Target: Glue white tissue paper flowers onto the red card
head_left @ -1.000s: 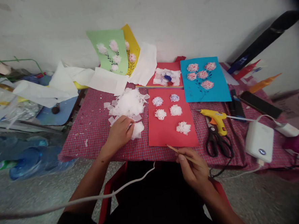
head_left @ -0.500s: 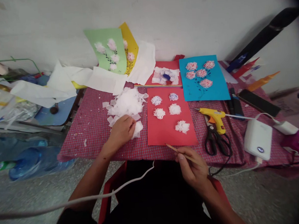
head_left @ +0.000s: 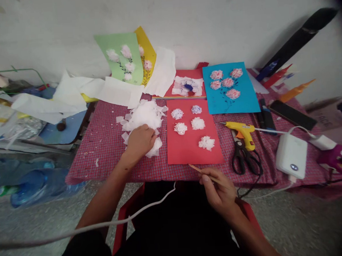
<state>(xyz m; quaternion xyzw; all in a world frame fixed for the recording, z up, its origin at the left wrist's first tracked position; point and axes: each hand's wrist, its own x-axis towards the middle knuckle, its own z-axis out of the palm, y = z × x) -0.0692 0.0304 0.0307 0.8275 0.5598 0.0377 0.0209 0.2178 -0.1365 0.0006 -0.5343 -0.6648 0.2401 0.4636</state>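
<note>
My left hand [head_left: 141, 141] rests over a pile of white tissue paper squares [head_left: 145, 114]. Its fingers are curled and closed, their tips hidden, so what they pinch cannot be made out. Between thumb and fingers of my right hand [head_left: 218, 189] is a thin wooden stick [head_left: 196, 168], its pointed end near the bottom edge of a red sheet of paper [head_left: 190, 152]. Ruffled tissue flowers sit on that sheet: white ones, such as a flower [head_left: 206, 142] at lower right, and two speckled with blue, including one [head_left: 177, 113] at upper left.
Right of the red sheet lie a yellow glue gun [head_left: 242, 130], black scissors [head_left: 244, 158] and a white power box [head_left: 292, 155]. Behind are a blue flower card [head_left: 248, 96], a green card [head_left: 116, 40] and loose white paper [head_left: 119, 90]. A white cable [head_left: 147, 209] crosses my lap.
My left hand has shifted slightly up and further over the tissue pile. My right hand keeps hold of the stick in nearly the same place. The view has shifted a little.
</note>
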